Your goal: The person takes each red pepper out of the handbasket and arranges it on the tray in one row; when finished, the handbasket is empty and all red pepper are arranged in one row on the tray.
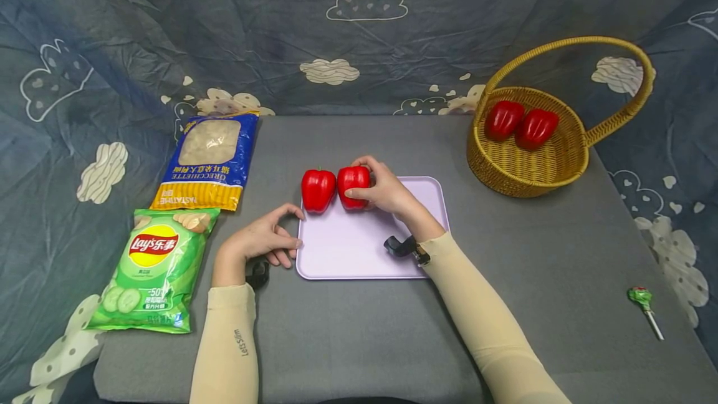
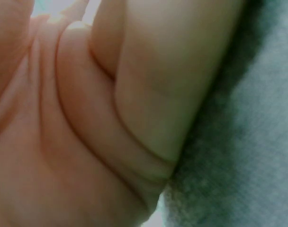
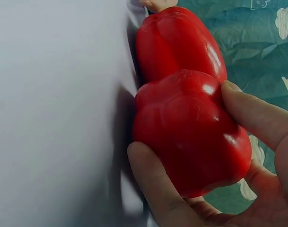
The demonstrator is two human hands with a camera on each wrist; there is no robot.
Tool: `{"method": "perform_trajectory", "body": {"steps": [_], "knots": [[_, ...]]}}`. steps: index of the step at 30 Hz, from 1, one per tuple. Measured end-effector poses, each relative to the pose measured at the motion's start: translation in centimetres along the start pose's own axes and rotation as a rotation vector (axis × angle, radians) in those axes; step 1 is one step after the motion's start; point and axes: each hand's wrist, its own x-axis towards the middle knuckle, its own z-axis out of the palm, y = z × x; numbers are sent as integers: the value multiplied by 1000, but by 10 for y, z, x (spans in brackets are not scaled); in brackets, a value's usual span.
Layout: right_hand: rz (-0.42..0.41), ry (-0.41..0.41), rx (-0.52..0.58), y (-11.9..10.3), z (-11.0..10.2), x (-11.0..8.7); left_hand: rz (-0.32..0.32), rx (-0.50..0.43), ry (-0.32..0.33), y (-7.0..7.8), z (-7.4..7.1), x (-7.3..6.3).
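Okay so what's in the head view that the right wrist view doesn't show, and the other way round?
Only the head view shows the basket with two red peppers inside, the orecchiette pack, the green Lay's bag and the lollipop.

Only the right wrist view shows, close up, the palm-facing side of the held pepper, which the hand covers from above.

Both show the right hand gripping that pepper, another pepper beside it, the tray and the cloud-patterned cloth.

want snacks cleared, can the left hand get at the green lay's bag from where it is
Probably yes: the left hand seems to hold nothing at the left edge of the purple tray, and the green Lay's bag lies to its left with nothing visible between.
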Motion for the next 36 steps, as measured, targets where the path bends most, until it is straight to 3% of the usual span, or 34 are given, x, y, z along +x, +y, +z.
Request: {"method": "perform_trajectory", "body": {"steps": [18,36], "knots": [[-4,24,-61,1,8,1,-3,-7,1,0,1,0],[5,-4,-47,1,4,0,2,4,2,0,1,0]]}}
